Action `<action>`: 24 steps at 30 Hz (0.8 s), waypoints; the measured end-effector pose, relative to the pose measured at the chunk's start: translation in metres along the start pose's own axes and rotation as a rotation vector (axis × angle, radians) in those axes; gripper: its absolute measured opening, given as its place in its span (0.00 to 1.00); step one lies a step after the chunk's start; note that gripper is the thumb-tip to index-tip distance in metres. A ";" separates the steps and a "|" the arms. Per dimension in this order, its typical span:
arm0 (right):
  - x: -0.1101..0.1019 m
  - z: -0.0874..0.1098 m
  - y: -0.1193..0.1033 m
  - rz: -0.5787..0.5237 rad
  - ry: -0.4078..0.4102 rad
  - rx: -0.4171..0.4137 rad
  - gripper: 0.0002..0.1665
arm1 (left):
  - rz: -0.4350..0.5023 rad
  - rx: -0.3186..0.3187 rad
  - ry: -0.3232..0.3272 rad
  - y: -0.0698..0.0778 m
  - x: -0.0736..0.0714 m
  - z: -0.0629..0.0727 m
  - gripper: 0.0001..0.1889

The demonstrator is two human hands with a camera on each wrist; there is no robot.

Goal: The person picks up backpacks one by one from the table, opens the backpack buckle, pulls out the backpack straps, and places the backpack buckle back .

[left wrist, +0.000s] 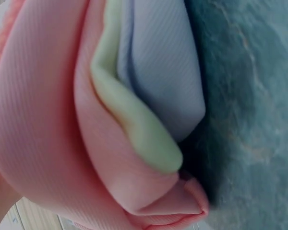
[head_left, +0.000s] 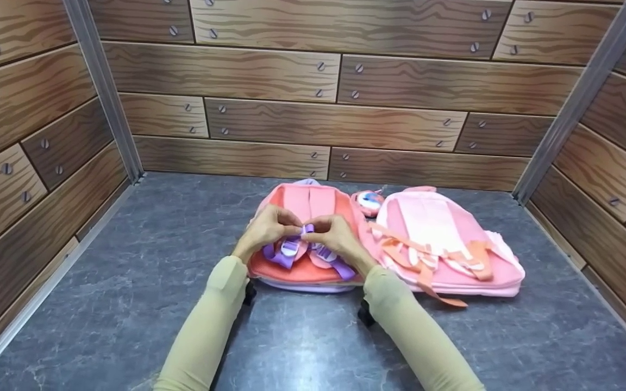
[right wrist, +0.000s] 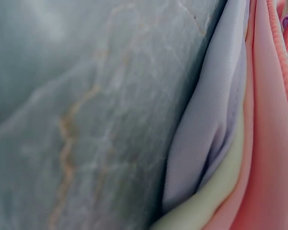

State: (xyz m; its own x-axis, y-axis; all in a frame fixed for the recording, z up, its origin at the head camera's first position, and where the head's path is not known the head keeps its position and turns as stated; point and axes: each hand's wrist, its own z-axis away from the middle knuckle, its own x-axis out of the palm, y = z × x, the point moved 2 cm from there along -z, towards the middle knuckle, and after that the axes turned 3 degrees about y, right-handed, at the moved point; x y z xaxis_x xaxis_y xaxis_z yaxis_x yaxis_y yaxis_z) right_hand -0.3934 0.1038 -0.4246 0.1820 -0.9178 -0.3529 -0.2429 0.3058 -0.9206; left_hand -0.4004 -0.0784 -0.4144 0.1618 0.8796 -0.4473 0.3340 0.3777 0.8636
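Over the coral cloth backpack [head_left: 308,202], the left hand [head_left: 269,224] and right hand [head_left: 339,235] pinch a flat purple strap [head_left: 309,228], nearly closed, likely to steady it.

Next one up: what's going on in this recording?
A person's left hand and right hand are together, pinching the purple straps of a coral backpack, which lies strap side up on a dark marbled surface. Whether the straps are tied there is too small to tell. Beside it, on the person's right, a pink backpack lies untouched, its orange straps loose. A small round item sits between the two backpacks, toward the back.
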 end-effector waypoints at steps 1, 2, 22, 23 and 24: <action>0.000 0.000 0.000 0.000 0.000 0.005 0.16 | 0.007 -0.001 -0.003 0.000 0.000 0.000 0.06; -0.001 0.001 0.000 0.004 -0.001 0.004 0.16 | 0.016 -0.004 -0.007 0.000 0.000 0.001 0.06; -0.004 0.003 -0.001 -0.012 -0.009 -0.006 0.17 | 0.107 -0.025 -0.045 0.000 -0.001 0.003 0.06; -0.004 0.003 -0.001 -0.012 -0.010 -0.007 0.17 | 0.104 -0.029 -0.048 0.000 -0.001 0.003 0.06; -0.004 0.003 -0.002 -0.010 -0.007 -0.009 0.17 | 0.103 -0.030 -0.048 0.000 0.000 0.002 0.06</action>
State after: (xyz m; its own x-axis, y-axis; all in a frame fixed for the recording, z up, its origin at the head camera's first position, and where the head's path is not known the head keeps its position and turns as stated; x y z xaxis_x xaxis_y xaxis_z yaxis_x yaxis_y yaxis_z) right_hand -0.3911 0.1080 -0.4219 0.1912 -0.9188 -0.3452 -0.2495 0.2947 -0.9224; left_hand -0.3983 -0.0792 -0.4144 0.2384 0.8996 -0.3659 0.2851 0.2953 0.9119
